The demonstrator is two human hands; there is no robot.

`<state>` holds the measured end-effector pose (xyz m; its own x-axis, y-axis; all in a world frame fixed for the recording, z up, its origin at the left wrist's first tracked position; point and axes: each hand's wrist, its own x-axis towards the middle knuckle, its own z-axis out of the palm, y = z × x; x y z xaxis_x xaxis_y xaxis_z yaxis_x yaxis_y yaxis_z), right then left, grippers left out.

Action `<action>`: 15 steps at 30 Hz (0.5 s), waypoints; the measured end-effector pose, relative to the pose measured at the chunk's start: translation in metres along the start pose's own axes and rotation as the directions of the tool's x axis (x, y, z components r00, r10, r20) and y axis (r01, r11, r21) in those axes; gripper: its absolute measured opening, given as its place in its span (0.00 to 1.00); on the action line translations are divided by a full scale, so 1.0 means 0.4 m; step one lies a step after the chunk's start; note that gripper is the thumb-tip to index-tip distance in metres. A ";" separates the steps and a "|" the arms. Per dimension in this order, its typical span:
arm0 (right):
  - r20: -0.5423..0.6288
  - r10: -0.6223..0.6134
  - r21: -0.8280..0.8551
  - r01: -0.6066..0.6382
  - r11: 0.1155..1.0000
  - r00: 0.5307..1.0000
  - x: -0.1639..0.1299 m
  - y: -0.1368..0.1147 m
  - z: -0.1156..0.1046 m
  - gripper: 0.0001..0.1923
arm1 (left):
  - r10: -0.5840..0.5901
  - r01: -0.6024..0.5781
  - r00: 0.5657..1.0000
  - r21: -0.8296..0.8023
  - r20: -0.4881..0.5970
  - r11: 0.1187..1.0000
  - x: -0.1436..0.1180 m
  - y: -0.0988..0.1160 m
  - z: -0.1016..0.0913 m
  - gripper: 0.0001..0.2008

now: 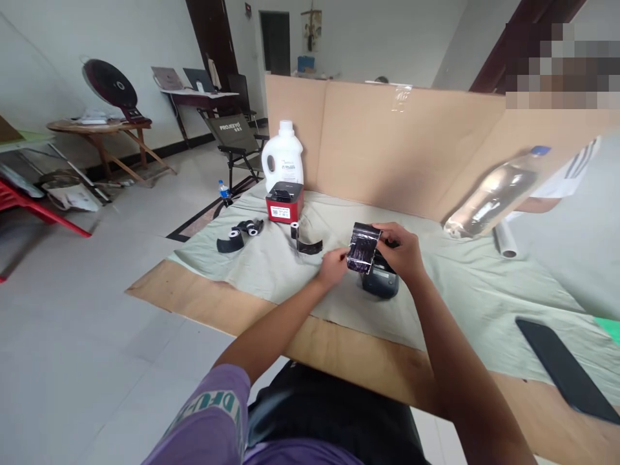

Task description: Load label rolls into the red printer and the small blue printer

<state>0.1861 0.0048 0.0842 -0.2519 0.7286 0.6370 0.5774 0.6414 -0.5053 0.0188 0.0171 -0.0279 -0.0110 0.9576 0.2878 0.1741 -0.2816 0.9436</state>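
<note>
Sleeve: purple fabric (213,420) with pale printed letters, only partly readable, at the bottom edge of view.
Phone: flat black slab (566,371) lying on the tabletop's right side.
Tabletop: bare plywood (203,300) at the near edge, draped farther back with a pale green, creased cloth (465,284).
Left hand: (332,266) its grip pinches the lower left corner of the black ribbon roll.
Right hand: (404,253) its grip closes over the roll's right end.
Black ribbon roll: (363,248) glossy, crinkled film, held just above the dark printer, between both hands.
Dark printer: (382,279) small, rounded, matte casing on the cloth; its label is too small to read.
Red printer: (285,201) boxy, black lid, white sticker with a square code on its front.
White jug: (282,158) plastic, capped, label illegible, behind the red printer.
Loose rolls: black, curled pieces (241,234) left of the red printer.
Folding chair: (236,137) dark canvas back printed "PROJEKTO".
Cardboard wall: (387,139) plain brown, standing behind the cloth.
</note>
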 end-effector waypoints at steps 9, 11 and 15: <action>0.466 -0.007 -0.009 0.012 1.000 0.885 0.019 0.029 -0.012 0.23 | -0.147 0.139 0.989 -0.558 0.030 0.818 -0.008 0.059 -0.030 0.23; 0.591 0.047 0.024 -0.076 0.997 0.805 0.016 0.038 -0.022 0.25 | -0.159 0.159 0.986 -0.536 0.048 0.829 -0.020 0.072 -0.025 0.24; 0.594 0.035 0.013 -0.054 0.998 0.804 0.018 0.044 -0.044 0.18 | -0.133 0.179 0.983 -0.503 0.127 0.845 -0.038 0.083 -0.001 0.27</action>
<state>0.2080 0.0172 0.0901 -0.6432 0.7512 0.1483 0.5798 0.6044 -0.5465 0.0243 -0.0068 -0.0008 0.0906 0.9865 0.1364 -0.3504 -0.0967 0.9316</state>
